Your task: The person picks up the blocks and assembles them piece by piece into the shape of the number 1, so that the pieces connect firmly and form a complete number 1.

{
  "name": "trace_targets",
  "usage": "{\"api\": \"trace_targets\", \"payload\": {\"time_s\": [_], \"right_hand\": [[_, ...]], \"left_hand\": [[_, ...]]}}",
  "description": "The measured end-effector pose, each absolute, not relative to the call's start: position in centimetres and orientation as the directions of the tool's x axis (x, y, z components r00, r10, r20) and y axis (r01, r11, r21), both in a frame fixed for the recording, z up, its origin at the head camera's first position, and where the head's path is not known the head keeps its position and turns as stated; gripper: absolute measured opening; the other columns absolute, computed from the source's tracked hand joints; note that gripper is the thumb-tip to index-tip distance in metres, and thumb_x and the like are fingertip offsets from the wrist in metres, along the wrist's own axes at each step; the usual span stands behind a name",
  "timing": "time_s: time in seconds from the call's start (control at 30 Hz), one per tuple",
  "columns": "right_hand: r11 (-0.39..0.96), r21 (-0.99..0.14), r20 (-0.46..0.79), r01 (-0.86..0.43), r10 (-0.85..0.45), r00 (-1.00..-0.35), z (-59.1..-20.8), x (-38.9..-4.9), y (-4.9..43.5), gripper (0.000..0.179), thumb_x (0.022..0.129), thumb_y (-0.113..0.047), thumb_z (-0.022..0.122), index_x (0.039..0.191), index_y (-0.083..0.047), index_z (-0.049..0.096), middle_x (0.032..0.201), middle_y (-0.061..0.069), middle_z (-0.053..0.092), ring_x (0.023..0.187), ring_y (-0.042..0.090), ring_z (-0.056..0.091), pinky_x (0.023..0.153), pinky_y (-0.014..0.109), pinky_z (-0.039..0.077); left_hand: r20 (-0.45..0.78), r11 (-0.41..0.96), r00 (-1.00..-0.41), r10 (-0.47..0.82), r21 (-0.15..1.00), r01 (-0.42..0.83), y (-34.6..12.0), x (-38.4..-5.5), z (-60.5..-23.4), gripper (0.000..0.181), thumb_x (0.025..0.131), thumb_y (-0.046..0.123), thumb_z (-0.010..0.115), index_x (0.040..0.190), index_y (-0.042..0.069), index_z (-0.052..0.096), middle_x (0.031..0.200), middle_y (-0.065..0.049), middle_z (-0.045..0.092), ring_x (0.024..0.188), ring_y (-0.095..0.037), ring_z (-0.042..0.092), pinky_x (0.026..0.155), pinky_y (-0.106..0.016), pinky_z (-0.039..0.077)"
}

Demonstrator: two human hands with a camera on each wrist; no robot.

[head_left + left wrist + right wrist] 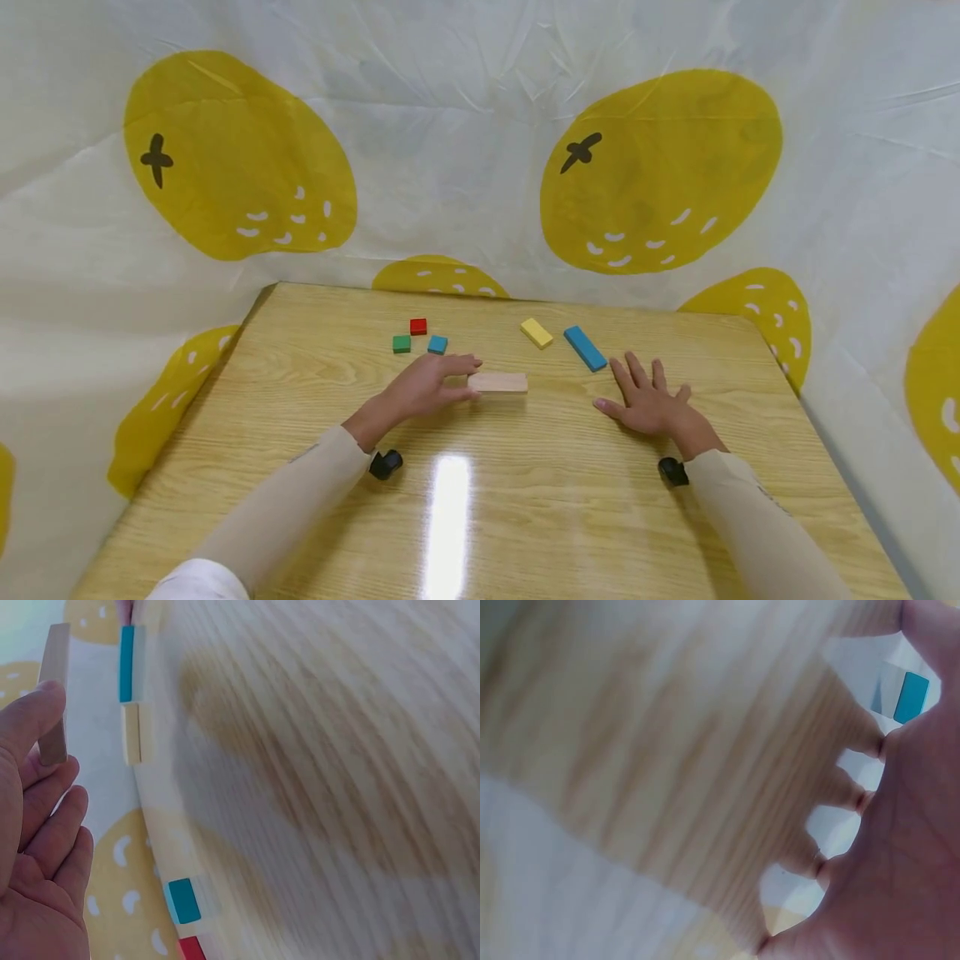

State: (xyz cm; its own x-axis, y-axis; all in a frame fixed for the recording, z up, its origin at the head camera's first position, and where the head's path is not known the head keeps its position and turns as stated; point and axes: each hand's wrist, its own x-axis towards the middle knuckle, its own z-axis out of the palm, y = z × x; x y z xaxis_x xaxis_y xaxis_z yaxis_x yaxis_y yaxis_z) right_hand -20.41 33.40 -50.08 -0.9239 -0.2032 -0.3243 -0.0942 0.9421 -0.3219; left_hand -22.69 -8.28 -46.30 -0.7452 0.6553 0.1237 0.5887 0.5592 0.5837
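Observation:
My left hand (429, 386) pinches one end of a plain wooden block (501, 382) between thumb and fingers, holding it level above the table. In the left wrist view the same wooden block (54, 690) shows beyond the thumb. My right hand (651, 406) rests on the tabletop with its fingers spread and holds nothing. Just beyond its fingertips lies a long blue block (585, 348). A yellow block (536, 333) lies left of the blue one. Past the left hand are a small blue block (437, 344), a green block (402, 344) and a red block (418, 327).
The wood-grain table (540, 517) has its far edge against a pale curtain (450, 167) printed with yellow fruit shapes. The curtain also hangs along both sides. A bright reflection lies on the table's near part.

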Motion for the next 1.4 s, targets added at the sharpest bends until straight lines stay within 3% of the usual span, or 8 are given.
{"api": "trace_targets", "payload": {"time_s": [0.37, 0.6, 0.83, 1.1, 1.4], "right_hand": [[0.940, -0.328, -0.340, -0.093, -0.210, -0.917, -49.2, -20.0, 33.1, 0.099, 0.100, -0.075, 0.041, 0.170, -0.016, 0.001, 0.174, 0.021, -0.014, 0.153, 0.063, -0.019, 0.099, 0.095, -0.013], [0.924, -0.372, -0.316, -0.092, -0.219, -0.923, -50.0, -20.0, 33.5, 0.103, 0.095, -0.083, 0.040, 0.170, -0.025, -0.002, 0.176, 0.015, -0.017, 0.153, 0.062, -0.020, 0.097, 0.095, -0.016], [0.923, -0.374, -0.332, -0.088, -0.222, -0.917, -49.9, -20.0, 33.6, 0.102, 0.098, -0.077, 0.044, 0.170, -0.020, 0.000, 0.175, 0.018, -0.017, 0.152, 0.063, -0.022, 0.096, 0.094, -0.020], [0.920, -0.384, -0.321, -0.084, -0.218, -0.922, -50.9, -20.3, 34.2, 0.104, 0.093, -0.086, 0.037, 0.169, -0.029, -0.005, 0.175, 0.012, -0.020, 0.154, 0.058, -0.025, 0.098, 0.093, -0.020], [0.935, -0.341, -0.327, -0.094, -0.212, -0.921, -49.8, -20.2, 33.4, 0.101, 0.099, -0.075, 0.044, 0.170, -0.017, 0.001, 0.175, 0.020, -0.015, 0.153, 0.062, -0.019, 0.098, 0.094, -0.016]], "left_hand": [[0.119, 0.561, -0.735, 0.667, 0.569, 0.601, -10.0, -21.9, -46.8, 0.052, 0.098, 0.031, 0.074, 0.142, 0.006, 0.065, 0.147, -0.010, 0.064, 0.139, -0.030, 0.060, 0.114, -0.048, 0.051], [0.106, 0.562, -0.747, 0.657, 0.591, 0.579, -11.1, -21.4, -46.9, 0.052, 0.098, 0.032, 0.073, 0.143, 0.008, 0.064, 0.146, -0.009, 0.065, 0.138, -0.030, 0.061, 0.113, -0.049, 0.051], [0.102, 0.563, -0.738, 0.667, 0.581, 0.588, -12.0, -21.0, -47.0, 0.053, 0.098, 0.033, 0.073, 0.143, 0.008, 0.064, 0.144, -0.009, 0.067, 0.136, -0.028, 0.063, 0.111, -0.048, 0.052], [0.093, 0.564, -0.742, 0.664, 0.589, 0.579, -12.7, -20.5, -47.5, 0.051, 0.097, 0.032, 0.075, 0.141, 0.008, 0.067, 0.147, -0.008, 0.065, 0.139, -0.028, 0.061, 0.113, -0.047, 0.051], [0.062, 0.573, -0.756, 0.651, 0.614, 0.543, -13.6, -19.8, -47.6, 0.052, 0.098, 0.035, 0.074, 0.141, 0.009, 0.066, 0.148, -0.007, 0.064, 0.142, -0.027, 0.058, 0.115, -0.047, 0.049]]}}
